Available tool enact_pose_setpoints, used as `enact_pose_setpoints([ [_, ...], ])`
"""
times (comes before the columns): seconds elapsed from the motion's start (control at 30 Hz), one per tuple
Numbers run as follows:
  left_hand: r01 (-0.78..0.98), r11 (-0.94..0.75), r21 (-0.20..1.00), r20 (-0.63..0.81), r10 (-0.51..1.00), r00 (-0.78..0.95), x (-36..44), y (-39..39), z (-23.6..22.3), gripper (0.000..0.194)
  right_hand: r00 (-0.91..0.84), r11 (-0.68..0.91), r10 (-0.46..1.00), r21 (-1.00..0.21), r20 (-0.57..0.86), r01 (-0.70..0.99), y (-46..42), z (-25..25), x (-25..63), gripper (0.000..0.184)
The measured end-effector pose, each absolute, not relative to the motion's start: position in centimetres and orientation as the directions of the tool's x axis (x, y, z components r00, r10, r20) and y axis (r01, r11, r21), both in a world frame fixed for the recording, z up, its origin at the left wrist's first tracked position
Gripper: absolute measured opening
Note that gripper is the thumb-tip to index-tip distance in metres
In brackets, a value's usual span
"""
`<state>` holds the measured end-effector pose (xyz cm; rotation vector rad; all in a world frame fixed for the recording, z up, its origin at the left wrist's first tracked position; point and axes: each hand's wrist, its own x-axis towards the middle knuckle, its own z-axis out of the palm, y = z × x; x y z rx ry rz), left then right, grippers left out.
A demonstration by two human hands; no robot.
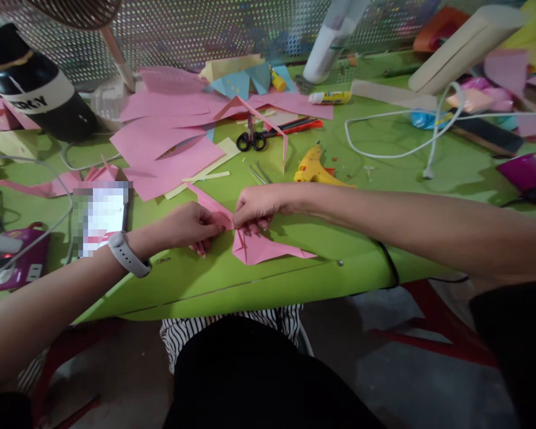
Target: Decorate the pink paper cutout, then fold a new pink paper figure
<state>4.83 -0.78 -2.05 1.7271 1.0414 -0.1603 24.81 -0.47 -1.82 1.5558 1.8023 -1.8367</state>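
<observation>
A folded pink paper shape (261,249) lies on the green table near its front edge, with one long point toward the upper left and another to the right. My left hand (192,225) pinches its left side, fingers curled. From the right, my right hand (255,207) presses thumb and fingers together on the paper's middle, close beside the left fingertips. The fingers partly hide the folds there. Just behind my right hand are a yellow glue gun (313,165) and metal tweezers (259,174). A phone (105,217) with a lit screen lies beyond my left wrist.
Pink paper sheets (170,158) spread behind my hands, with black-handled scissors (251,141) and a glue stick (330,97). A black bottle (40,86) stands at the back left. A white cable (384,156) loops at right. The green table's front edge (196,310) is close to me.
</observation>
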Motion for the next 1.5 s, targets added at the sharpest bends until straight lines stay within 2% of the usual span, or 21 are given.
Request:
enact_pose_setpoints([
  [0.13,0.707,-0.064,0.704,-0.564,0.555,0.611,4.8,-0.8,-2.1,0.034,-0.453,-0.346,0.524,-0.667,-0.721,0.660,-0.3,-1.8,25.1,0.027],
  [0.3,0.677,-0.074,0.732,-0.517,0.587,0.623,4.3,-1.0,-2.0,0.025,-0.474,-0.331,0.586,-0.728,-0.658,0.600,-1.1,-1.9,25.5,0.024],
  [0.47,0.610,-0.082,0.788,-0.459,0.582,0.671,3.5,-1.0,-1.9,0.035,-0.501,-0.321,0.632,-0.788,-0.592,0.526,-1.9,-2.2,26.1,0.022],
  [0.6,0.617,-0.070,0.784,-0.475,0.573,0.668,3.6,-1.0,-2.0,0.030,-0.511,-0.303,0.613,-0.776,-0.603,0.553,-1.7,-2.2,26.1,0.021],
  [0.8,0.631,-0.088,0.771,-0.434,0.653,0.621,3.8,-1.3,-2.2,0.034,-0.503,-0.280,0.616,-0.766,-0.606,0.579,-1.4,-2.5,26.0,0.021],
  [0.93,0.628,-0.164,0.761,-0.426,0.604,0.673,4.0,-1.5,-1.8,0.022,-0.491,-0.285,0.604,-0.746,-0.628,0.602,-1.4,-2.4,25.9,0.024],
  [1.13,0.668,-0.229,0.708,-0.438,0.600,0.669,4.3,-1.6,-1.4,0.021,-0.524,-0.297,0.583,-0.764,-0.620,0.573,-1.2,-2.4,26.2,0.023],
  [1.5,0.659,-0.264,0.704,-0.441,0.566,0.697,4.3,-1.3,-1.4,0.020,-0.487,-0.305,0.619,-0.760,-0.616,0.574,-1.6,-2.0,26.4,0.015],
])
